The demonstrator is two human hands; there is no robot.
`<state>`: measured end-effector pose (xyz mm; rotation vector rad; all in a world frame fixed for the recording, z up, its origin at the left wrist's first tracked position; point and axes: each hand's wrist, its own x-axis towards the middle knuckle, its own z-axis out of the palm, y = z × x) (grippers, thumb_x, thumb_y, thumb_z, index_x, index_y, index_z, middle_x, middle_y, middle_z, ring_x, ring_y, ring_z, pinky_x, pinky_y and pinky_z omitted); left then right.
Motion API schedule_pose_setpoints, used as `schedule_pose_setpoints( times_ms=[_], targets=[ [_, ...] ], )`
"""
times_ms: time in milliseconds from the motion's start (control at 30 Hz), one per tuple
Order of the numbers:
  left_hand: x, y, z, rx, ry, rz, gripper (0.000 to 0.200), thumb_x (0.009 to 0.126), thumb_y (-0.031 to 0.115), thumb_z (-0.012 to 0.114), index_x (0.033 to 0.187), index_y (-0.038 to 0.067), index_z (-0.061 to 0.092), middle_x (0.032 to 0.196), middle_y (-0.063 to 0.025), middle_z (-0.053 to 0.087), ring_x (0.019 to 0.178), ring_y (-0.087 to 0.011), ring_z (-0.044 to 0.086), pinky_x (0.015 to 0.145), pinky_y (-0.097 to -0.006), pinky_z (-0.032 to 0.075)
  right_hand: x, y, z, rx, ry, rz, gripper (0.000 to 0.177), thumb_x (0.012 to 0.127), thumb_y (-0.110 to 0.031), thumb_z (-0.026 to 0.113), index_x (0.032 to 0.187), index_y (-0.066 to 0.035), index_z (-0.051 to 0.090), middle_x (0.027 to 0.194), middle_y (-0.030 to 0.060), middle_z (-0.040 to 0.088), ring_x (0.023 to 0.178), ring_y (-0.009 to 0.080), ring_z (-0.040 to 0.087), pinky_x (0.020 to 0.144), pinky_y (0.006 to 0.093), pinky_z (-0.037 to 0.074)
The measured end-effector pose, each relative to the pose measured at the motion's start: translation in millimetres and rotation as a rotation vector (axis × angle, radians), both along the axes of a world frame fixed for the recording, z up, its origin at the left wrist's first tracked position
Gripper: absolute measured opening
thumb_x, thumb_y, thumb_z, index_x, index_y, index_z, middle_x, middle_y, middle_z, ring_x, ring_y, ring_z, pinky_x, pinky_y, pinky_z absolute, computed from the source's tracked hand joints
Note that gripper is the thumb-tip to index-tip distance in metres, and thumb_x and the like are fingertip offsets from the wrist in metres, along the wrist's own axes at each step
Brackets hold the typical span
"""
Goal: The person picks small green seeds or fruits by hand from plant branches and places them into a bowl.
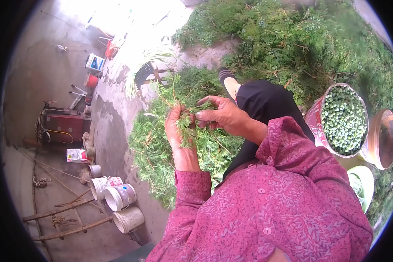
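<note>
My left hand point(175, 124) is closed around a leafy evergreen sprig point(187, 133), whose feathery green tips stick out above and below the fist. Close beside it, my right hand point(226, 114) pinches at the same sprig with thumb and fingers; whether a small cone lies between the fingertips is too fine to tell. Under both hands spreads a heap of cut evergreen branches point(155, 150). To the right stands a red bucket point(315, 117) filled with small pale green cones point(344, 120).
A larger pile of branches point(288, 39) covers the floor at the top right. Beyond the red bucket are a brown round container point(371, 150) and a pale green basin point(368, 179). White buckets point(120, 196), a wooden ladder point(72, 231) and a dark red cabinet point(65, 126) stand at left.
</note>
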<state>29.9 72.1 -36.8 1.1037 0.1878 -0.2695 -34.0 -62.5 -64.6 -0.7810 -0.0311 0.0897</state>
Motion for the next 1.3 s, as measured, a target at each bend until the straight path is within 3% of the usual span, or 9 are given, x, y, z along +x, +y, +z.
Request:
schedule_pose_setpoints(
  times_ms=[167, 500, 667, 900, 1000, 1067, 1133, 1200, 1300],
  targets=[
    [0, -1, -2, 0.117, -0.016, -0.001, 0.022, 0.083, 0.023, 0.057, 0.084, 0.002, 0.052, 0.061, -0.0044, 0.051, 0.047, -0.015, 0.049, 0.04, -0.0263, 0.041, -1, -3, -2, 0.046, 0.105, 0.182, 0.032, 0.078, -0.019, 0.063, 0.103, -0.006, 0.049, 0.081, 0.0045, 0.061, 0.061, 0.0106, 0.056, 0.048, 0.0224, 0.042],
    [-1, 3, -6, 0.184, -0.117, -0.022, 0.021, 0.082, 0.023, 0.059, 0.083, 0.003, 0.055, 0.066, -0.0041, 0.054, 0.051, -0.0139, 0.051, 0.041, -0.0257, 0.039, -2, -4, 2, 0.077, 0.108, 0.269, 0.027, 0.079, -0.019, 0.061, 0.1, -0.007, 0.051, 0.07, 0.0025, 0.056, 0.053, 0.0103, 0.052, 0.042, 0.0219, 0.038],
    [-3, 0, -7, 0.188, -0.166, 0.029, 0.016, 0.08, 0.017, 0.061, 0.082, 0.002, 0.056, 0.066, -0.0039, 0.055, 0.051, -0.0138, 0.05, 0.04, -0.0257, 0.038, 1, -1, -10, 0.001, 0.098, 0.328, 0.014, 0.079, -0.016, 0.057, 0.086, -0.004, 0.053, 0.066, 0.0038, 0.054, 0.048, 0.0091, 0.047, 0.038, 0.0223, 0.034],
    [9, 5, -10, 0.281, -0.198, 0.078, 0.016, 0.08, 0.016, 0.062, 0.077, 0.002, 0.054, 0.068, -0.0055, 0.055, 0.052, -0.0138, 0.051, 0.044, -0.0245, 0.041, -7, -4, 6, -0.144, 0.21, 0.365, 0.015, 0.08, -0.019, 0.049, 0.076, -0.004, 0.052, 0.061, 0.0055, 0.051, 0.043, 0.0101, 0.044, 0.035, 0.0222, 0.034],
    [11, 7, 3, 0.196, -0.073, 0.222, 0.017, 0.081, 0.017, 0.06, 0.079, 0.001, 0.053, 0.067, -0.0042, 0.052, 0.047, -0.0122, 0.047, 0.04, -0.0232, 0.038, -30, 4, 3, 0.168, 0.34, 0.499, 0.018, 0.083, -0.016, 0.04, 0.077, -0.003, 0.05, 0.063, 0.0078, 0.05, 0.04, 0.0101, 0.04, 0.033, 0.0203, 0.032],
    [18, 26, 2, -0.084, -0.086, 0.117, 0.016, 0.082, 0.016, 0.059, 0.086, 0.002, 0.053, 0.063, -0.0044, 0.051, 0.048, -0.0125, 0.047, 0.039, -0.0199, 0.04, -43, -5, 2, 0.33, 0.366, 0.467, 0.021, 0.086, -0.018, 0.039, 0.077, -0.002, 0.05, 0.063, 0.0084, 0.05, 0.04, 0.0095, 0.039, 0.033, 0.0197, 0.032],
    [15, 31, 3, -0.074, -0.095, -0.003, 0.018, 0.081, 0.018, 0.061, 0.085, 0.003, 0.053, 0.064, -0.0023, 0.051, 0.047, -0.0111, 0.045, 0.041, -0.0212, 0.04, -52, -33, 14, 0.378, 0.264, 0.248, 0.024, 0.087, -0.021, 0.038, 0.079, -0.002, 0.05, 0.063, 0.0087, 0.05, 0.04, 0.0081, 0.038, 0.032, 0.0195, 0.031],
    [7, 16, 4, 0.034, 0.04, 0.203, 0.02, 0.08, 0.02, 0.062, 0.086, 0.004, 0.053, 0.066, 0.0001, 0.05, 0.048, -0.0093, 0.043, 0.042, -0.0223, 0.038, -66, -73, 23, 0.488, 0.094, 0.096, 0.023, 0.087, -0.022, 0.039, 0.081, -0.002, 0.05, 0.066, 0.0095, 0.05, 0.039, 0.0069, 0.036, 0.032, 0.0191, 0.03],
    [30, 48, -35, 0.107, -0.09, 0.023, 0.014, 0.082, 0.016, 0.059, 0.087, 0.005, 0.053, 0.063, 0.0003, 0.048, 0.048, -0.0096, 0.042, 0.042, -0.0221, 0.036, -114, -145, 31, 0.253, 0.008, -0.378, 0.02, 0.086, -0.019, 0.042, 0.081, -0.002, 0.052, 0.07, 0.0082, 0.053, 0.047, 0.0096, 0.043, 0.038, 0.0206, 0.032]
  ],
)
